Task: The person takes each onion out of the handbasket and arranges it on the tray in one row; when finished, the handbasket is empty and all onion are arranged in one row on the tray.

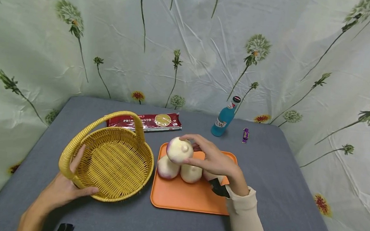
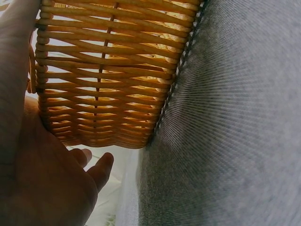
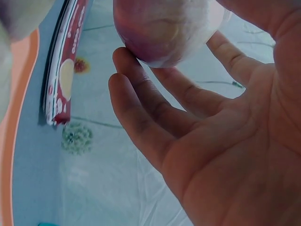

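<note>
Fingertips (image 3: 123,59) of the right hand (image 1: 215,161) are pinched round a turnip (image 1: 179,150) above the tray (image 1: 179,197), left hand (image 1: 62,189) gripping the basket (image 1: 117,161); slippage judged possible given shallow purchase.

Grey cloth-covered table (image 1: 279,193), backed by floral curtain. Directly on it: yellow wicker basket (image 1: 114,160) at left; orange tray (image 1: 182,196) just beside the basket, on its right; red pasta packet (image 1: 152,121) lying flat behind the basket; blue bottle (image 1: 224,119) standing at rear; small purple wrapped sweet (image 1: 245,135) near the bottle, apart from it.
</note>
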Available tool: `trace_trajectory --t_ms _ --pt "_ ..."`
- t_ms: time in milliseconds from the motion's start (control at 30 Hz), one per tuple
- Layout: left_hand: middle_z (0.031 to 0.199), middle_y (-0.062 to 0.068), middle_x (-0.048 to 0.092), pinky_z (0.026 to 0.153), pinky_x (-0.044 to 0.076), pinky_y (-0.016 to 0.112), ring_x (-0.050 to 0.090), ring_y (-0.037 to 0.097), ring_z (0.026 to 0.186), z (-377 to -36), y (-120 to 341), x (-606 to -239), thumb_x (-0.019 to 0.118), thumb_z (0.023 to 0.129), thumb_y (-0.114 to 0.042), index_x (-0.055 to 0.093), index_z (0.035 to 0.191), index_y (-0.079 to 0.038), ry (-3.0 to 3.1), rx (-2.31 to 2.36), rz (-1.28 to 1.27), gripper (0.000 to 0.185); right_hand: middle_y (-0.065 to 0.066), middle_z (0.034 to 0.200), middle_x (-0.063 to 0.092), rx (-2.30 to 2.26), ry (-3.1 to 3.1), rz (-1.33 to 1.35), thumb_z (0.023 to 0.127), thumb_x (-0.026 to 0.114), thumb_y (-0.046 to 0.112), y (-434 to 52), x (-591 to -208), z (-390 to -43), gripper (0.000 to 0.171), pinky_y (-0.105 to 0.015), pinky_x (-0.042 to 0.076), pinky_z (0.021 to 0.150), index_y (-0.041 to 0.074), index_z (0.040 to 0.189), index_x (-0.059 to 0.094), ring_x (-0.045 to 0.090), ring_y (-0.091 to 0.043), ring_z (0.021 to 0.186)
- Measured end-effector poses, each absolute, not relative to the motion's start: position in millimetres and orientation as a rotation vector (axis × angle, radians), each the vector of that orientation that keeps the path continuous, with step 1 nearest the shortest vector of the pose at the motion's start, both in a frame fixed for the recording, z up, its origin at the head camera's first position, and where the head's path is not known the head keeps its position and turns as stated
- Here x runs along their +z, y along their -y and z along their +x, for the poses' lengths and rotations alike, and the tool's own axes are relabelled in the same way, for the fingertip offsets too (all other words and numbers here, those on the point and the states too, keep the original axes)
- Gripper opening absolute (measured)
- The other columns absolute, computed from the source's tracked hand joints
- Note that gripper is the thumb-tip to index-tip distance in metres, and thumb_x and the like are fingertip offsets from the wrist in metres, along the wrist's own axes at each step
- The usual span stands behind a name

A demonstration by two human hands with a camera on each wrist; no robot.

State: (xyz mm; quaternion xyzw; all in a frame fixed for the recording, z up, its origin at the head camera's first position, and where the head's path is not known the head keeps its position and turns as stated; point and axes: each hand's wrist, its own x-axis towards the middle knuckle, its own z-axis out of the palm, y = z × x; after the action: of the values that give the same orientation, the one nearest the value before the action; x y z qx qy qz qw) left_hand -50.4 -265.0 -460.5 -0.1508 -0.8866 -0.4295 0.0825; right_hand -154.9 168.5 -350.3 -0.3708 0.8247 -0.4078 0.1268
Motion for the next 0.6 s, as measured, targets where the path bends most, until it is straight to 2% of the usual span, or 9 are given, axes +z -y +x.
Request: trace_trajectory --t_ms 167,367,600 --pt "0.161 0.034 0.009 0.102 0.006 0.000 0.004 -0.012 0.140 -52.6 265.9 -460.7 0.095 0.058 -0.010 0.001 0.162 -0.012 2.629 -1.279 -0.476 0.141 0.001 0.142 0.053 -1.200 -2.408 -1.029 0.093 0.073 0.022 -181.5 -353.8 -153.6 0.057 -0.047 0.046 0.105 0.021 0.144 0.047 0.060 -0.021 0.119" --pt "0.162 0.032 0.007 0.102 0.005 0.000 0.003 -0.011 0.140 -52.7 266.0 -461.2 0.095 0.058 -0.009 0.001 0.162 -0.013 2.632 -1.278 -0.467 0.141 0.001 0.142 0.054 -1.199 -2.442 -0.964 0.093 0.074 0.022 -197.7 -359.0 -151.9 0.058 -0.044 0.047 0.105 0.021 0.144 0.047 0.062 -0.017 0.117" --pt "0.160 0.033 0.008 0.101 0.007 -0.001 0.005 -0.013 0.138 -49.7 264.6 -461.1 0.095 0.060 -0.007 0.001 0.162 -0.013 2.635 -1.305 -0.447 0.139 -0.001 0.145 0.053 -1.207 -2.491 -0.911 0.093 0.073 0.021 -220.3 -362.7 -147.6 0.059 -0.051 0.045 0.105 0.021 0.145 0.046 0.062 -0.020 0.117"
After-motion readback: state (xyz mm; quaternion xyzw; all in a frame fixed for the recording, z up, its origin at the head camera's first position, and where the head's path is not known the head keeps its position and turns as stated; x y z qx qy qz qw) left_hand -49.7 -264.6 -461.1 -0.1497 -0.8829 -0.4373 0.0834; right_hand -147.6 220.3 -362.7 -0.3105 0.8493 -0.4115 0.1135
